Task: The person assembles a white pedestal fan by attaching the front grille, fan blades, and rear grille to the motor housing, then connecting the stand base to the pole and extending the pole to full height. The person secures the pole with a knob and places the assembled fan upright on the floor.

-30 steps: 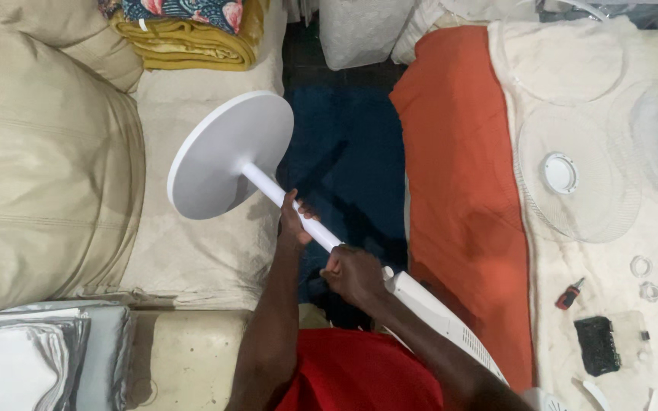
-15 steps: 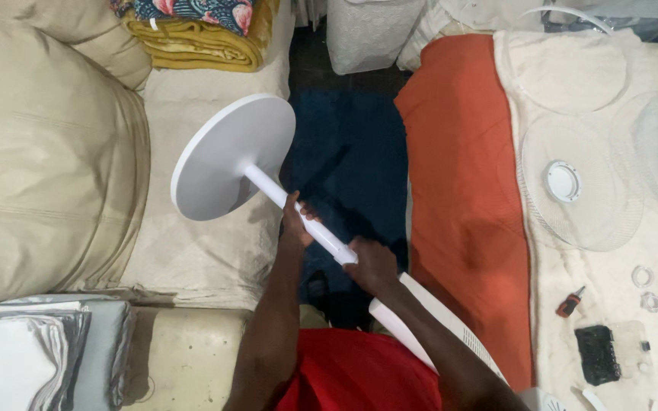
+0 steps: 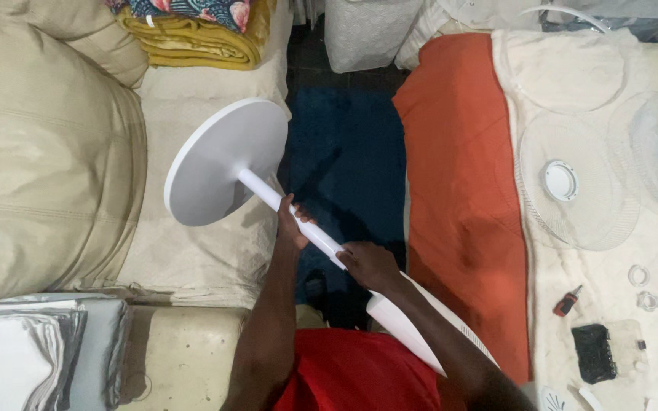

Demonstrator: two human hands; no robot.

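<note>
Over the dark blue rug (image 3: 359,152), mid-scene | left hand (image 3: 292,224) clamped on thin white fan-stand pole (image 3: 268,194), steadying round white base (image 3: 222,161) held far-left | right hand (image 3: 371,265) closed round pole's near end beside white column body (image 3: 420,327) | clear fan grilles (image 3: 573,183) lie right on bed.

The person wears a red garment over the torso; both forearms are bare, without sleeves
</note>
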